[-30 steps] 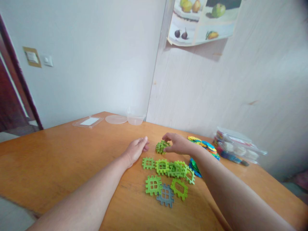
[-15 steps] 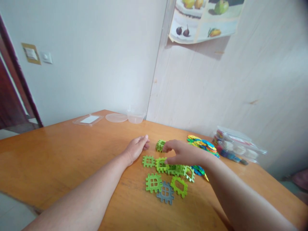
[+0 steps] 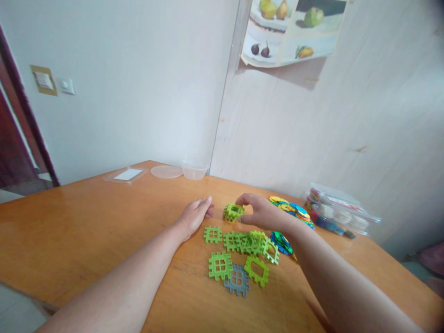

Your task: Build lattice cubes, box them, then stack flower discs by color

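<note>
My left hand rests on its side on the table, fingers loosely curled, thumb a little apart, with nothing visible in it. Just right of it is a small stack of green interlocking plastic squares. My right hand has thumb and fingers at opposite edges of the lime-green top square. Below lies a row of overlapping green squares, with a single green window square at its left. Nearer me are another green window square, a grey window square and a lime-green square.
Colourful plastic discs are heaped beyond my right forearm, with more blue and green discs beside it. A clear box of coloured contents stands at the right. Against the wall are a clear tub, a round lid and a rectangular lid.
My right hand has moved from above the row to the small stack. A lime-green square from the row's left end now tops the stack. My left hand has stayed put.
</note>
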`<act>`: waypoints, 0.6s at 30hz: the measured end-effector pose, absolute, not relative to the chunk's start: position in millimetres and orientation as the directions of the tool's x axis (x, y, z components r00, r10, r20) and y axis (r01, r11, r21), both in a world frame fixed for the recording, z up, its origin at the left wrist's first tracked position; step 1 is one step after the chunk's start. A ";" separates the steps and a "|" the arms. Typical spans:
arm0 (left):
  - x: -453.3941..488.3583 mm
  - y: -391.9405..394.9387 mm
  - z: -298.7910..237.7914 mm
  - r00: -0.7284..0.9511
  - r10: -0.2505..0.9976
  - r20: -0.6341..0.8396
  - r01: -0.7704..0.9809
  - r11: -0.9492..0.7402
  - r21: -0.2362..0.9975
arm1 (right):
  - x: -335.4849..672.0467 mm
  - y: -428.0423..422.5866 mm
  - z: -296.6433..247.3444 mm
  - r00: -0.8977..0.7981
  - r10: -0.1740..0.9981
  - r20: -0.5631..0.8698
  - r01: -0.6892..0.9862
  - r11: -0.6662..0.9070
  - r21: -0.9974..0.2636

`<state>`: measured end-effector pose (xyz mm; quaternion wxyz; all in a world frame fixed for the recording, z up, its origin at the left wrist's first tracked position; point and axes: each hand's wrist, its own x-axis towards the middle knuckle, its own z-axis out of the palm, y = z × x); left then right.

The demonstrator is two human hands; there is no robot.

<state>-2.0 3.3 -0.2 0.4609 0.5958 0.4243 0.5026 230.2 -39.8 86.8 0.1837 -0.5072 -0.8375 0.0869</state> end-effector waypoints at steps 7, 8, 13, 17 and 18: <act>-2.7 6.0 -2.6 0.141 0.967 0.214 0.051 -0.223 0.974 | 233.4 -2.4 66.6 -0.357 0.905 0.234 0.853 0.417 -0.314; -2.5 5.5 -2.1 0.139 0.967 0.214 0.055 -0.223 0.973 | 232.9 -2.1 65.1 -0.359 0.906 0.225 0.854 0.416 -0.313; -1.9 2.5 0.9 0.135 0.969 0.205 0.065 -0.215 0.974 | 232.8 -4.1 66.5 -0.371 0.914 0.166 0.850 0.406 -0.335; -2.1 0.6 2.8 0.139 0.970 0.200 0.063 -0.211 0.976 | 235.7 -6.1 72.1 -0.368 0.929 0.045 0.829 0.350 -0.436; -2.1 0.1 3.2 0.146 0.969 0.198 0.059 -0.209 0.976 | 237.2 -7.1 73.2 -0.360 0.933 0.015 0.823 0.326 -0.466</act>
